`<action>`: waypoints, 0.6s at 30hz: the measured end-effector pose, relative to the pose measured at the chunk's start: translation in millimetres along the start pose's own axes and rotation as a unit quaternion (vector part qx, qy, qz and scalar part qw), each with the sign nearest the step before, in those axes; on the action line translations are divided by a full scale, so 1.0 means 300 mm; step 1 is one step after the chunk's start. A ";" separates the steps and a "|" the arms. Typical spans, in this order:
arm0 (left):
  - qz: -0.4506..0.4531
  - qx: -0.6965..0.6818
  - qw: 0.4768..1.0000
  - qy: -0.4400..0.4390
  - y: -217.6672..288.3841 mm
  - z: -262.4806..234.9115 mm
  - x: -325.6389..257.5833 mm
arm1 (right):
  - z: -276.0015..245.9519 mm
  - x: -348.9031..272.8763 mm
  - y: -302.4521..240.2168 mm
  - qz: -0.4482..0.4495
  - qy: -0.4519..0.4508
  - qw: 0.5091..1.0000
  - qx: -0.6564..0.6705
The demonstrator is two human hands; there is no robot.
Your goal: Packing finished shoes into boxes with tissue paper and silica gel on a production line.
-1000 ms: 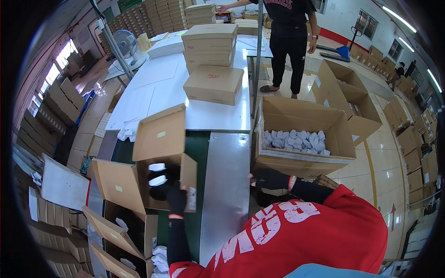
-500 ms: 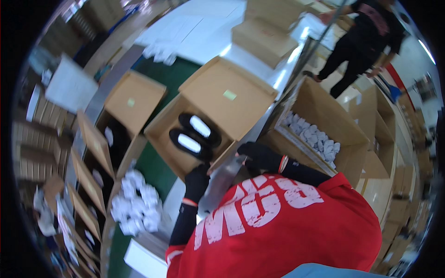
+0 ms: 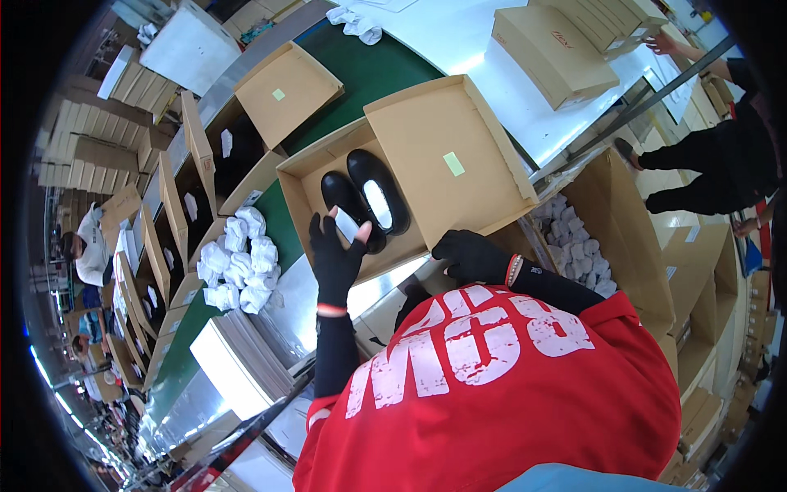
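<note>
Black-gloved left hand: pinches white paper wad over shoes.
Right hand: curled on shoebox rim.
Handling: wad prob. light, soft; grip edge.

Person seen from above: a red short-sleeved T-shirt printed with large, cracked white block lettering across the chest. Long, close-fitting black undersleeves cover both forearms. Left hand and right hand each wear a black knit glove; the left glove's cuff is pinkish, the right wrist shows a red-and-white band.
</note>
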State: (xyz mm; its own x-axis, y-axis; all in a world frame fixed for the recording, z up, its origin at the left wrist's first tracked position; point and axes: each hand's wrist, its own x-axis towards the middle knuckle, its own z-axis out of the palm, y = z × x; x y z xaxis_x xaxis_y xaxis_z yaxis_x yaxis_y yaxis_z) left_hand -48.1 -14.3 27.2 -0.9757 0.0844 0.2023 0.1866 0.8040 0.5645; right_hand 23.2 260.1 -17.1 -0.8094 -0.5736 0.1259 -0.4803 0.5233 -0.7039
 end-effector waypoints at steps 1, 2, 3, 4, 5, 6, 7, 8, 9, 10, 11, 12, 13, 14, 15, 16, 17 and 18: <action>-0.076 -0.018 0.997 -0.022 0.012 0.060 0.012 | 0.008 -0.008 0.010 -0.004 -0.007 0.999 0.034; -0.087 0.023 0.996 -0.012 -0.010 0.134 0.015 | 0.033 -0.007 0.025 -0.007 -0.014 0.998 0.061; -0.120 0.016 0.990 -0.074 0.084 0.149 0.052 | 0.030 -0.021 0.067 0.004 -0.012 0.997 0.075; -0.119 0.029 0.990 -0.068 0.072 0.188 0.056 | 0.039 -0.020 0.089 0.000 -0.025 0.994 0.102; -0.113 0.034 0.991 -0.064 0.035 0.226 0.064 | 0.040 -0.025 0.092 0.003 -0.037 0.992 0.122; -0.125 0.052 0.989 -0.065 0.060 0.228 0.072 | 0.013 -0.041 0.095 0.004 -0.048 0.990 0.130; -0.138 0.073 0.985 -0.066 0.067 0.212 0.071 | 0.000 -0.059 0.103 -0.019 -0.033 0.993 0.114; -0.206 0.091 0.967 -0.120 0.011 0.202 0.072 | 0.008 -0.068 0.112 -0.034 -0.029 0.993 0.107; -0.229 0.100 0.961 -0.118 -0.041 0.219 0.075 | -0.020 -0.080 0.107 -0.023 -0.059 0.997 0.050; -0.206 0.143 0.962 -0.103 -0.013 0.202 0.069 | -0.060 -0.089 0.081 -0.018 -0.069 0.997 0.018; -0.193 0.160 0.963 -0.100 0.028 0.204 0.072 | -0.100 -0.103 0.064 -0.012 -0.080 0.997 -0.014; -0.187 0.160 0.966 -0.081 0.029 0.209 0.062 | -0.094 -0.117 0.073 -0.014 -0.066 0.998 -0.011; -0.183 0.159 0.968 -0.062 0.029 0.212 0.052 | -0.084 -0.131 0.090 -0.017 -0.054 0.998 -0.009; -0.177 0.161 0.969 -0.051 0.063 0.223 0.052 | -0.087 -0.147 0.101 -0.013 -0.035 0.999 -0.010; -0.172 0.163 0.971 -0.040 0.097 0.227 0.048 | -0.088 -0.166 0.107 -0.008 -0.029 0.999 -0.018; -0.167 0.156 0.973 -0.031 0.086 0.216 0.038 | -0.088 -0.166 0.105 -0.014 -0.026 0.999 -0.024; -0.141 0.141 0.980 -0.014 0.061 0.212 0.029 | -0.087 -0.174 0.100 -0.015 -0.020 0.999 -0.030; -0.115 0.120 0.986 0.001 -0.001 0.221 0.024 | -0.076 -0.186 0.116 -0.033 0.018 0.999 -0.032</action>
State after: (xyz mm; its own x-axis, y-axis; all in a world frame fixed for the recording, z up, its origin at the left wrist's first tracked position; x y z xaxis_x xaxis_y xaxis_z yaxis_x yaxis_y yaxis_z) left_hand -62.9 25.1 -24.5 -0.9887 -0.1173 0.0929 -0.0722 0.9179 0.3902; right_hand 44.0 324.7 -32.6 -0.7870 -0.5850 0.1960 -0.5518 0.5253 -0.6477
